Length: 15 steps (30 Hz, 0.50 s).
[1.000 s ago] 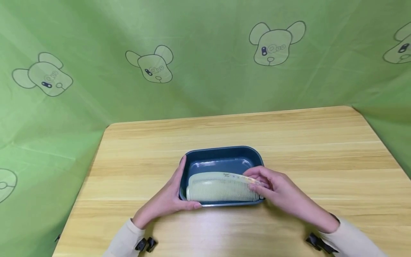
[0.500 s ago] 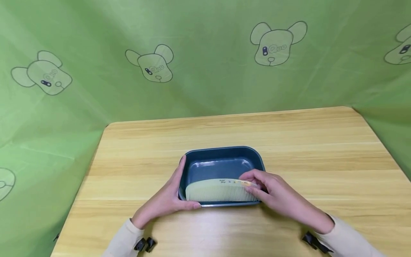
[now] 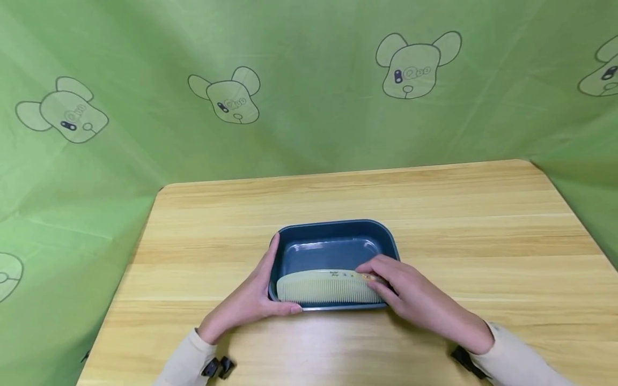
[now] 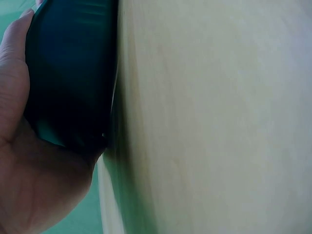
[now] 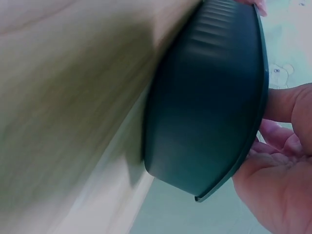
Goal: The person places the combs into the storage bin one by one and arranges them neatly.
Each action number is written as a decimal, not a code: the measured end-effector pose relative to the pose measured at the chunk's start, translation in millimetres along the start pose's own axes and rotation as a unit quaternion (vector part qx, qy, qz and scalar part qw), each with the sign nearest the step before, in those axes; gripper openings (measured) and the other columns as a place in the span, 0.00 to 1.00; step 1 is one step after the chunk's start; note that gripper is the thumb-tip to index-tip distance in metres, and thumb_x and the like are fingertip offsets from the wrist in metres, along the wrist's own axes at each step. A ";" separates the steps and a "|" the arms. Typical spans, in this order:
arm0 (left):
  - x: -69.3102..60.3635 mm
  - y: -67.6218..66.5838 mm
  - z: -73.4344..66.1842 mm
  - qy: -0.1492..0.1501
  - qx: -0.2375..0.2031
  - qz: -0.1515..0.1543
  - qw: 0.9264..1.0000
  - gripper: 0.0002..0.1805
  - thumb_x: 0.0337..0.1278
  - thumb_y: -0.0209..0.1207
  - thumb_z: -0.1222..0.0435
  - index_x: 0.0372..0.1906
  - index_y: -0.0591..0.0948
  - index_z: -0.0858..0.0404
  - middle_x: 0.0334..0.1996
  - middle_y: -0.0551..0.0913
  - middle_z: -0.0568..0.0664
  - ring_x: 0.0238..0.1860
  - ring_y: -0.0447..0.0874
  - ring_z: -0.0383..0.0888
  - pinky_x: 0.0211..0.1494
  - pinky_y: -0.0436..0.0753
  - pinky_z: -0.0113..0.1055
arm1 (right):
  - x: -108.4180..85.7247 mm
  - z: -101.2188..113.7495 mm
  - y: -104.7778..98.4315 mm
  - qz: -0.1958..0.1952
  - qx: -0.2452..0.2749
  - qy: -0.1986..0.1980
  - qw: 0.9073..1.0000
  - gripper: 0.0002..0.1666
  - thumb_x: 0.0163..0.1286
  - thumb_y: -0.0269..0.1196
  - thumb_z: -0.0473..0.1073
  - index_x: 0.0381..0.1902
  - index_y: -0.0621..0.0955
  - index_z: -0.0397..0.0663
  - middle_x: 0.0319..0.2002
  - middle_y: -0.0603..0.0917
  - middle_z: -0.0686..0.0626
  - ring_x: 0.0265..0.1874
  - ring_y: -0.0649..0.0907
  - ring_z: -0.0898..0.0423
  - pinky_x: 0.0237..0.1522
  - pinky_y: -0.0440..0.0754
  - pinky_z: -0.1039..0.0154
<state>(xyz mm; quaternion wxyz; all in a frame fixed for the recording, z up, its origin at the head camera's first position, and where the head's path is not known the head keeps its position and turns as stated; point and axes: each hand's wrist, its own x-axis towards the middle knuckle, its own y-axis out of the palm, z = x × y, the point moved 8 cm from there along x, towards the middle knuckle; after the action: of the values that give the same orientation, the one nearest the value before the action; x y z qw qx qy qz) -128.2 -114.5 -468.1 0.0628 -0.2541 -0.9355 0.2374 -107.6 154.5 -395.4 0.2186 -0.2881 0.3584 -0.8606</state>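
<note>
A pale green comb (image 3: 318, 286) lies along the near side inside a dark blue rectangular tray (image 3: 333, 227), its teeth toward the near wall. My right hand (image 3: 410, 292) pinches the comb's right end, where small orange decorations show, between thumb and fingers. That end is partly hidden by the fingers. At the tray's left end my left hand (image 3: 253, 289) grips the corner, thumb along the near rim and fingers along the left side. In the left wrist view the palm wraps the tray's end; the right wrist view shows the right hand at the rim, the comb hidden there.
The tray stands on a light wood-grain table (image 3: 232, 214). Behind and at both sides hangs a green cloth (image 3: 314, 134) printed with bear heads. Black straps with buckles sit at both wrists, over pale sleeves (image 3: 185, 359).
My right hand has moved left and slightly down with the comb, which has sunk lower into the tray, near its front wall. The left hand and tray have stayed in place.
</note>
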 end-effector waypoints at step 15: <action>0.8 0.2 0.2 -0.002 -0.003 0.002 1.000 0.81 0.52 0.85 0.52 0.89 0.29 0.40 0.89 0.32 0.47 0.87 0.36 0.52 0.83 0.50 0.63 | -2.4 0.6 5.9 0.007 -0.063 0.005 0.998 0.18 0.74 0.71 0.31 0.59 0.88 0.46 0.55 0.87 0.57 0.55 0.82 0.58 0.55 0.86 0.54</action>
<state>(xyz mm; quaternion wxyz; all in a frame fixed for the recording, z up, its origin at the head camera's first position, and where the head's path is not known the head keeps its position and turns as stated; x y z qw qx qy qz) -128.8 -114.0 -468.4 0.0596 -0.2560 -0.9357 0.2352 -104.4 151.7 -400.2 0.2041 -0.2940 0.4148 -0.8366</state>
